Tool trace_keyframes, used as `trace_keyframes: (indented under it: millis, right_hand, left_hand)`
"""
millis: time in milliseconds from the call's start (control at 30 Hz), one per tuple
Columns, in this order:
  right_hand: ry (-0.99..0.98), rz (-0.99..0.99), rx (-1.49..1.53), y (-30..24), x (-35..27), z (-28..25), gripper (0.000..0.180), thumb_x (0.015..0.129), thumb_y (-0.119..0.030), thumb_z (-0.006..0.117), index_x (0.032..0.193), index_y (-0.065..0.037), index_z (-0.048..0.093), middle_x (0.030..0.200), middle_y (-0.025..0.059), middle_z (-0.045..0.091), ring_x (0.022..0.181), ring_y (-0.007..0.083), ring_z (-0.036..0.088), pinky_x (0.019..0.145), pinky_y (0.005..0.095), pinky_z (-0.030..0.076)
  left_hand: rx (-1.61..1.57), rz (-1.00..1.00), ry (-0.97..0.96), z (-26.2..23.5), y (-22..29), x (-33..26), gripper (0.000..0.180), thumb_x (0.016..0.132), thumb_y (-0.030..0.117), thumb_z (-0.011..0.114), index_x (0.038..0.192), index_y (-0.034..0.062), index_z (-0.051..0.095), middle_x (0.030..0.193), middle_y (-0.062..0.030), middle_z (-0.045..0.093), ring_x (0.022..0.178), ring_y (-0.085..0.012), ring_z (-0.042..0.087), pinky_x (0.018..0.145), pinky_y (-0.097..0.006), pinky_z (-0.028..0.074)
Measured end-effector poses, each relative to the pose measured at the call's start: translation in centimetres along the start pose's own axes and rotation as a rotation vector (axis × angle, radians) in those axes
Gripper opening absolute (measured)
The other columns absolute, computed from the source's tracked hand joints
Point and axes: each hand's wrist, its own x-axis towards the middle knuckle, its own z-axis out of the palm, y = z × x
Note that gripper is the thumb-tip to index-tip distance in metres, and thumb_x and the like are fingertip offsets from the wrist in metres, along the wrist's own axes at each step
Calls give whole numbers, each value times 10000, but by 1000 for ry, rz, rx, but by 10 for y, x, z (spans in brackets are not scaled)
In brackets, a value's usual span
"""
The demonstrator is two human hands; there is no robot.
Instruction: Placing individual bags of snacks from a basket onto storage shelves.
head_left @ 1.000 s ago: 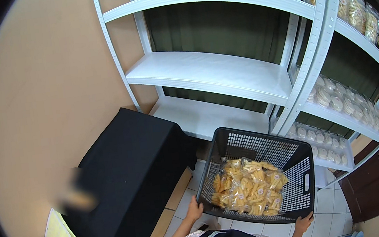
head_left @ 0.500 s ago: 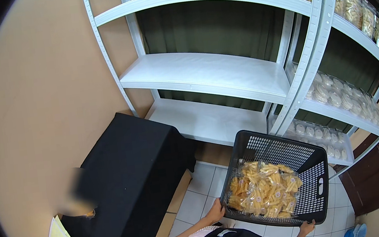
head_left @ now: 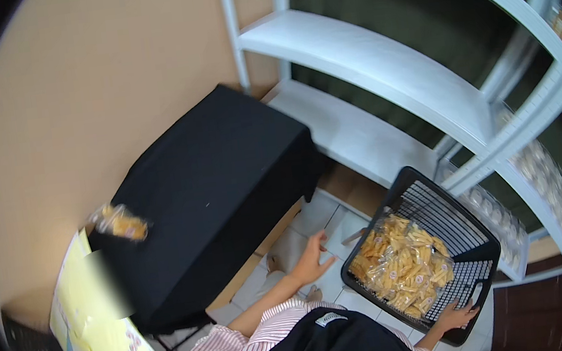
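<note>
Basket (head_left: 466, 223) — black, slotted plastic, loaded with clear packets of yellow snacks (head_left: 401, 266) — is sitting tilted above the tiled floor (head_left: 314, 217), beside the white shelving (head_left: 380, 72). Right hand (head_left: 455, 315) is gripping its near rim, fingers curled onto it. Left hand (head_left: 311, 259) is hovering just beside the basket, fingers spread apart, holding nothing.

The right hand (head_left: 456, 315) is half tucked under the basket (head_left: 474, 236) rim, so its grip is hard to make out. Packets on the far-right shelves (head_left: 541, 178) are just smeared blobs. The yellow bag (head_left: 97, 331) has a blurred patch and runs into the dark rim.
</note>
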Motion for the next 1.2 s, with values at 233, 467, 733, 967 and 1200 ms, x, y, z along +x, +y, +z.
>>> trace_keyframes:
  millis: [233,467,733,967,1200]
  right_hand:
    - [-53,-638,891,-275,29,-48,308,754,-102,557,1041,0,511,1150,190,427,1075,327,404,901,400,323]
    - [-941,-1151,1732,-521,-156,-169,496,583,-105,703,1029,-35,499,1016,122,505,927,263,498,798,332,407]
    - [-1611,-1783,1577,-591,-342,-223,974,530,-284,770,1280,-19,208,1261,201,328,1175,323,328,964,366,297]
    - [-1667,-1812,1597,-605,-353,-215,943,528,-288,759,1253,10,235,1205,206,385,1101,328,406,917,356,339]
    - [-1683,-1759,1665,-630,-230,-227,853,493,-281,784,1156,5,330,1122,206,440,1042,327,456,883,355,365]
  left_hand:
    - [361,31,1210,-154,26,-38,535,621,48,656,1067,12,363,950,-76,390,795,-170,404,675,-256,350]
    - [411,62,1634,-311,-62,-131,989,595,330,742,1274,60,76,1345,-127,145,1182,-305,263,921,-438,258]
    - [52,-53,1207,-391,-76,-144,1238,380,504,786,1312,86,84,1208,-144,357,1125,-273,371,939,-381,314]
    - [-27,-200,1107,-353,-102,-106,759,510,211,803,1124,-9,414,1060,-108,502,989,-211,497,830,-322,415]
    - [-416,124,961,-350,-19,-6,707,548,295,776,1084,-24,442,985,-93,544,896,-179,547,791,-302,443]
